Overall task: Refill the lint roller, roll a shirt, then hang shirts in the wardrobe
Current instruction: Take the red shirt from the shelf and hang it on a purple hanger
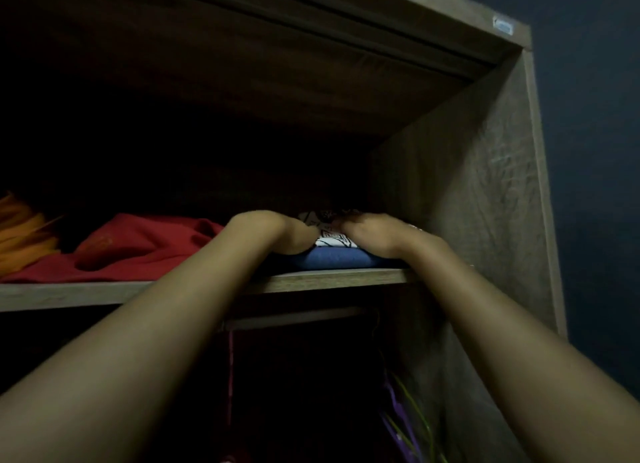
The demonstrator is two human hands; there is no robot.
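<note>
1. Dim light covers a wooden wardrobe (485, 192) set against a dark blue wall (595, 151).
2. One small pale label (503, 26) is fixed on the top front edge, up and to the right of the fingers; its writing cannot be read.
3. An upper shelf (329, 278) is seen with folded clothes on it.
4. A blue garment (336, 257) lies on the shelf at the right end, and a white printed shirt (332, 235) is stacked on it.
5. The left hand (273, 230) is laid on the left side of this stack, wrist bent down; its fingers reach inward out of sight, so their state cannot be told.
6. The right hand (367, 235) is laid on the right side of the stack, knuckles up; its fingers are hidden in shadow behind the knuckles, so a grip cannot be told.
7. The white shirt shows between the two hands, touching both.
8. A red cloth (145, 248) is heaped left of the left hand's fingers, and something orange (20, 234) lies farther left.
9. Below the shelf, under the fingers, a rail (298, 319) is seen, with purple fabric (398, 417) lower down in the dark compartment.
</note>
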